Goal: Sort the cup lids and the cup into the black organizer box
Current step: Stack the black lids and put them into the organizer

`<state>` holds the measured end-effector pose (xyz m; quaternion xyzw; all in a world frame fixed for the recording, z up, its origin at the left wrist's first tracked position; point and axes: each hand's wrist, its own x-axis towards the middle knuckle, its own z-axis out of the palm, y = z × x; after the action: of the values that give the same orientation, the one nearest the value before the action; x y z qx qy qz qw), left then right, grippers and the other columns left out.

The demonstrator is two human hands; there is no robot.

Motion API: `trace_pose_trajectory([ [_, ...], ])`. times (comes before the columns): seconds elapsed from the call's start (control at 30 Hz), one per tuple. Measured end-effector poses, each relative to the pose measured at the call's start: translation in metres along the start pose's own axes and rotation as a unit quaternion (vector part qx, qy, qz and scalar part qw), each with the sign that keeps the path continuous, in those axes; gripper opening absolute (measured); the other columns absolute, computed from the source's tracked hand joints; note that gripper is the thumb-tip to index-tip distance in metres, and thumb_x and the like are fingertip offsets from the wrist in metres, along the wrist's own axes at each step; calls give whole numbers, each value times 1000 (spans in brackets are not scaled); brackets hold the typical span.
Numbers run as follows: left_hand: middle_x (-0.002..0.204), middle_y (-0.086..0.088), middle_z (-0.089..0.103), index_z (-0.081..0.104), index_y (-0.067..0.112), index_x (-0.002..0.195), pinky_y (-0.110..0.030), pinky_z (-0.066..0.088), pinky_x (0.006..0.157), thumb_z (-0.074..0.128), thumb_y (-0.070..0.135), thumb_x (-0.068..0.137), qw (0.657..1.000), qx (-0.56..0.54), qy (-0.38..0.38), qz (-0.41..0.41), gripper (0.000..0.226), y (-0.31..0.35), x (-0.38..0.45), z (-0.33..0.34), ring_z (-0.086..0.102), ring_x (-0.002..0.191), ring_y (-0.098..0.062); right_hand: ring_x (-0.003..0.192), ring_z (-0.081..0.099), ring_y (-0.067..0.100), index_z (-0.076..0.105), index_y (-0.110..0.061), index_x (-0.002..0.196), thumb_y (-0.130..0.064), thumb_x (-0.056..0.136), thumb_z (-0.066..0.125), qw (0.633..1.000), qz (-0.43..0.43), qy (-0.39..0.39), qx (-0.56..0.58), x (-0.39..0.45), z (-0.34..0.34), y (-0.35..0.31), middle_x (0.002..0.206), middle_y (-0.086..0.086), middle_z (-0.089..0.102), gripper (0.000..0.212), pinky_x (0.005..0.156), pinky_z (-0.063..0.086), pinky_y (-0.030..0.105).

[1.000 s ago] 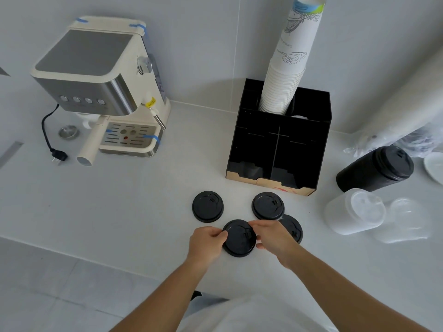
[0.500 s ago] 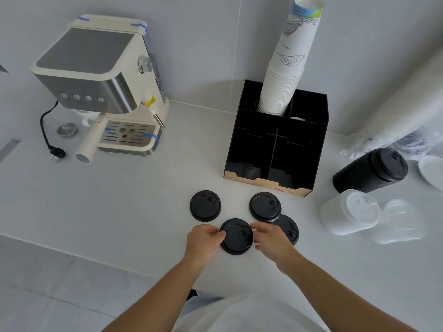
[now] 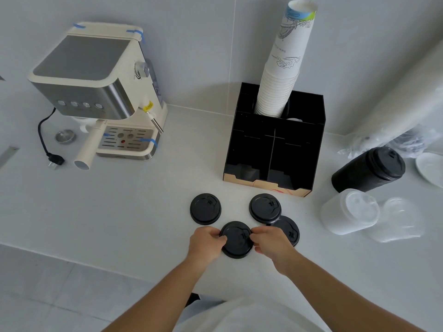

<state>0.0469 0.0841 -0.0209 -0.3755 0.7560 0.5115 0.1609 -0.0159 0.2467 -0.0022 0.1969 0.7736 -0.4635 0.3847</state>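
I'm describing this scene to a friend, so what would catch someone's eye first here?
Probably the two hands, left hand and right hand, gripping one black cup lid at the counter's near edge, three more around it. Behind stands the black organizer box with a tall leaning stack of paper cups, and a cream espresso machine at far left.

Both forearms are bare, with what looks like a white garment (image 3: 239, 317) at the chest.

Matt black plastic lid (image 3: 236, 239), paper cup stack (image 3: 285, 68), brushed-metal coffee machine (image 3: 96, 92)
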Motion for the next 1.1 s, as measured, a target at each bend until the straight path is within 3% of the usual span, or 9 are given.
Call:
trace_pose_trajectory([
  [0.07, 78, -11, 75, 69, 19, 69, -33, 56, 70, 68, 15, 79, 1000, -25, -11, -10, 11, -3, 0, -1, 62, 63, -20, 91, 62, 24, 71, -1, 105, -6, 89, 66, 1000, -13, 6, -15, 1, 1, 2, 99, 17, 70, 17, 103, 51, 46],
  [0.2, 76, -4, 73, 74, 17, 80, -32, 52, 67, 68, 13, 79, 996, -74, -28, -32, 7, -8, 0, -5, 60, 62, -17, 97, 64, 19, 68, -11, 125, -11, 86, 73, 998, -40, 1, -43, 1, 6, 2, 103, 0, 69, 39, 91, 52, 31],
  [0.3, 83, -5, 73, 73, 10, 95, -28, 50, 63, 68, 11, 81, 993, -106, -18, -51, 15, -10, -1, -10, 61, 62, -16, 94, 68, 22, 69, -9, 122, -7, 84, 75, 999, -49, -5, -19, 3, 9, -4, 97, 0, 68, 38, 96, 56, 37],
  [0.43, 70, -6, 67, 69, 11, 95, -25, 47, 54, 69, 13, 82, 988, -138, -5, -65, 13, -10, -4, -27, 56, 50, -14, 95, 68, 23, 69, -8, 121, 1, 84, 74, 997, -66, -28, -6, 3, 16, -19, 100, 4, 66, 39, 88, 60, 35],
  [0.57, 76, -5, 67, 68, 19, 99, -23, 43, 56, 70, 21, 80, 988, -143, 14, -52, 19, -13, -6, -43, 57, 60, -14, 93, 71, 22, 71, -16, 116, -1, 82, 76, 994, -100, -39, -36, 6, 27, -33, 105, 2, 67, 38, 91, 60, 40],
  [0.73, 81, -6, 68, 62, 24, 108, -21, 43, 55, 70, 23, 81, 984, -176, 25, -33, 28, -10, 0, -57, 58, 64, -14, 89, 67, 12, 71, -24, 109, -8, 83, 76, 989, -133, -34, -53, 13, 39, -51, 105, -2, 68, 31, 70, 51, 24],
  [0.87, 83, -8, 70, 63, 24, 109, -22, 43, 56, 70, 22, 82, 982, -179, 35, -37, 28, -10, 11, -65, 58, 63, -13, 89, 65, 9, 71, -25, 107, -11, 84, 75, 988, -139, -37, -59, 22, 52, -66, 103, -3, 69, 27, 74, 49, 26],
  [0.97, 89, -11, 73, 65, 24, 107, -26, 48, 63, 71, 23, 81, 982, -182, 44, -37, 27, -9, 17, -69, 60, 66, -16, 94, 69, 18, 70, -25, 104, -11, 86, 73, 988, -134, -41, -65, 27, 56, -72, 102, -6, 71, 24, 79, 53, 28],
  [1.1, 83, -7, 72, 67, 26, 102, -31, 53, 73, 72, 26, 79, 982, -178, 53, -38, 23, -6, 32, -73, 63, 72, -18, 93, 71, 24, 69, -26, 97, -8, 86, 73, 990, -125, -39, -49, 37, 61, -78, 97, -5, 71, 22, 86, 59, 32],
])
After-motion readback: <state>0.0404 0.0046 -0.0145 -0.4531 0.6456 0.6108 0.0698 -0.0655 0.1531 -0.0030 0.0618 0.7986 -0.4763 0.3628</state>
